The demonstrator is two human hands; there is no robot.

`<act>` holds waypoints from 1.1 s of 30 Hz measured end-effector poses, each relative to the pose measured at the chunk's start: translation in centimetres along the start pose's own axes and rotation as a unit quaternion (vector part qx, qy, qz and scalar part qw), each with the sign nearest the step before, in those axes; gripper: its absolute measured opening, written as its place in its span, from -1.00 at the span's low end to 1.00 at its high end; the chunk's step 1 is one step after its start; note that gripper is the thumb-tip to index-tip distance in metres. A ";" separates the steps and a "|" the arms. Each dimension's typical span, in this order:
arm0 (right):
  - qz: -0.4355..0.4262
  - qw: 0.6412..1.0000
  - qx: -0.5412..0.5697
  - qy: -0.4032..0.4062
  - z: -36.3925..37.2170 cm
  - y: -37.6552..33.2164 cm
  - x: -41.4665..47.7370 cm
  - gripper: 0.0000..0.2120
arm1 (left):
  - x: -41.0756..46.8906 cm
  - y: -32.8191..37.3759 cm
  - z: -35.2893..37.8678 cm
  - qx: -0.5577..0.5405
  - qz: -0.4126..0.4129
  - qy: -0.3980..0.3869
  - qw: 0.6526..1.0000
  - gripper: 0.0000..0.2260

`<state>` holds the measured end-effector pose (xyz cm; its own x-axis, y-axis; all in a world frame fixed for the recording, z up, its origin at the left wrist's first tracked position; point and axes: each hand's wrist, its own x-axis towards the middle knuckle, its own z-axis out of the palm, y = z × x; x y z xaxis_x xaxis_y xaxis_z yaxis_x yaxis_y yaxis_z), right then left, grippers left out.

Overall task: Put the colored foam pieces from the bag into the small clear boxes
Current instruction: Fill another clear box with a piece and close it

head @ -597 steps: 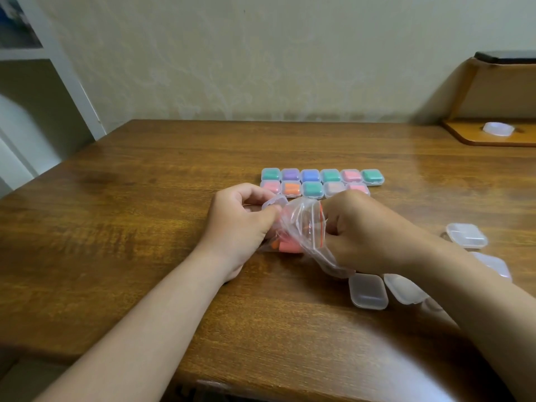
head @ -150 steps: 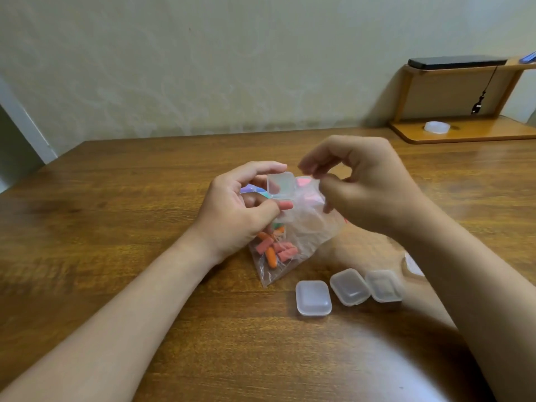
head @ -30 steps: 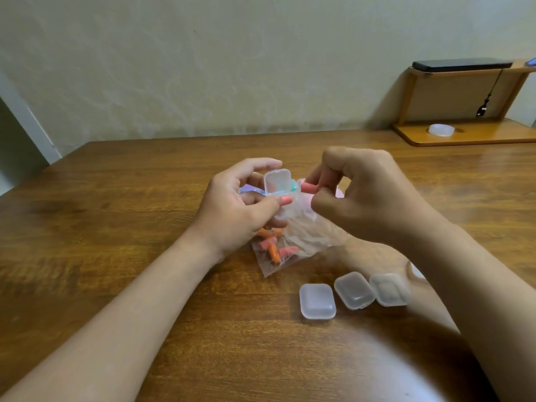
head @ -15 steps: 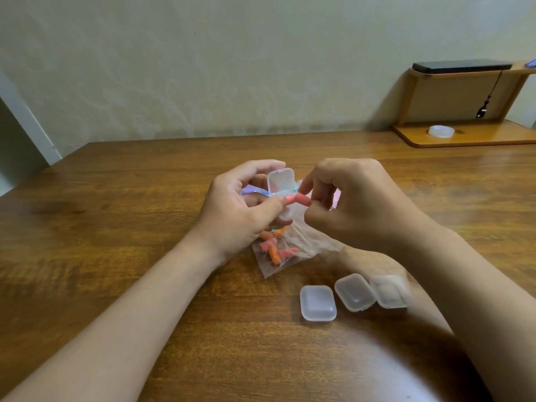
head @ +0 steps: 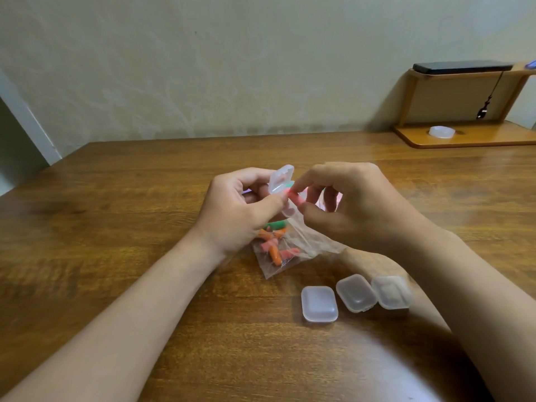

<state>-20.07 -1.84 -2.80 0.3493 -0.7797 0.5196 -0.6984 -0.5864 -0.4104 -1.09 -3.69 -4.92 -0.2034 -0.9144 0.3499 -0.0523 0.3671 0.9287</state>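
Observation:
My left hand (head: 237,213) holds a small clear box (head: 280,179) with its lid flipped up, and also pinches the top of the clear plastic bag (head: 293,250). Orange, pink and green foam pieces (head: 275,248) lie in the bag, which rests on the table. My right hand (head: 353,204) pinches a pink foam piece (head: 295,197) between thumb and forefinger, right at the box's opening. Three shut clear boxes (head: 319,303) sit in a row below my right wrist. The filled boxes behind my hands are mostly hidden.
A wooden table (head: 116,216) spreads under everything. At the back right stands a low wooden shelf (head: 464,137) with a white round object (head: 441,132) on its base and a dark flat device (head: 461,67) on top. The wall runs behind.
My right hand has brought the pink foam piece down against the open box in my left hand. The box's lid has tilted further up. The bag and the three shut boxes stay put.

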 end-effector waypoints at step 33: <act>0.022 0.999 -0.012 0.039 0.4 0.2 0.2 -0.73 | -0.2 0.4 -0.4 -0.098 -0.036 -0.094 0.990 -0.53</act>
<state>-19.90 -2.14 -3.06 0.2690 -0.7846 0.5585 -0.7266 -0.5460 -0.4170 -0.67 -3.39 -4.55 -0.3850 -0.8826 0.2699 0.1138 0.2448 0.9629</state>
